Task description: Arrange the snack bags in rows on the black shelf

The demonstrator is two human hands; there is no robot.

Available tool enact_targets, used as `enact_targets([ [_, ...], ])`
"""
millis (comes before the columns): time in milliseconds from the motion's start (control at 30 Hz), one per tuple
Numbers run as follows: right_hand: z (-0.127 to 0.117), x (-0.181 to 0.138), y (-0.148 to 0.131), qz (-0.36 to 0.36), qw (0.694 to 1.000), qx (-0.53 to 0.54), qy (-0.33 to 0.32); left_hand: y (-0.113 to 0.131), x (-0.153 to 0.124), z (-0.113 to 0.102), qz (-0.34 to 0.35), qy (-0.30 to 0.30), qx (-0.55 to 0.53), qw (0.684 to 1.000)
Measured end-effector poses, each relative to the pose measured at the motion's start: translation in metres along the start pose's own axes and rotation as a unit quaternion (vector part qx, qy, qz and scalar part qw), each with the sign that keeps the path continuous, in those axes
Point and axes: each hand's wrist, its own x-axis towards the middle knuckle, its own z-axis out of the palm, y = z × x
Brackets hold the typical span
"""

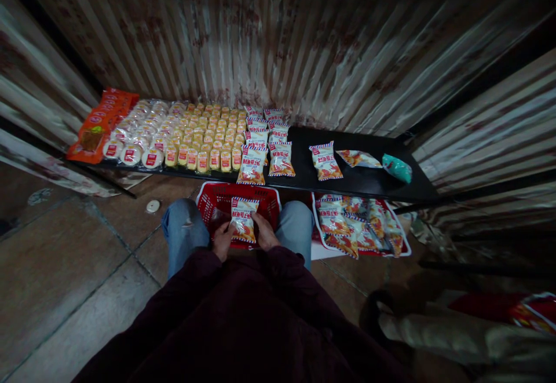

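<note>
Between my knees, a white and orange snack bag [243, 219] with striped ends is held upright, its printed front towards me. My left hand [223, 240] grips its lower left side, and my right hand [264, 231] has its right edge. Both hands are closed on the bag. Beneath it is a red plastic basket [273, 196], partly hidden by the bag and my hands. Matching bags stand in two columns on the black shelf ahead, the nearest being a front-row bag [252, 166]. Another matching bag [325, 161] lies apart to their right.
The black shelf [299, 183] also carries an orange packet [102, 125], round white packaged cakes [131, 154], rows of small yellow packaged cakes [202, 161], a tilted bag [358, 159] and a green packet [397, 168]. A second red basket [407, 245] full of snack bags stands right of my knee.
</note>
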Motion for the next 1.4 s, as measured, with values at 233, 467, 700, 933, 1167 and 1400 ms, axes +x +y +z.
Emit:
enact_targets([
  [233,0.001,-0.012,0.004,0.012,0.998,-0.024,-0.054,0.002,-0.001,-0.004,0.002,0.014,-0.001,1.0],
  [467,0.006,-0.016,0.003,-0.011,0.996,-0.034,-0.081,0.003,-0.004,-0.017,0.051,0.009,0.036,0.998],
  [700,0.012,-0.027,-0.011,-0.03,0.996,-0.02,-0.085,0.015,-0.015,-0.015,0.121,-0.022,0.066,0.99],
  [933,0.012,-0.036,-0.026,-0.054,0.997,-0.012,-0.059,0.018,-0.017,-0.009,0.173,-0.049,0.124,0.976],
  [1167,0.009,-0.038,-0.032,-0.083,0.995,-0.016,-0.059,0.015,-0.012,-0.002,0.247,0.0,0.158,0.956],
  [1400,0.008,-0.041,-0.03,-0.092,0.995,-0.031,-0.036,0.019,-0.019,0.002,0.236,-0.018,0.177,0.955],
])
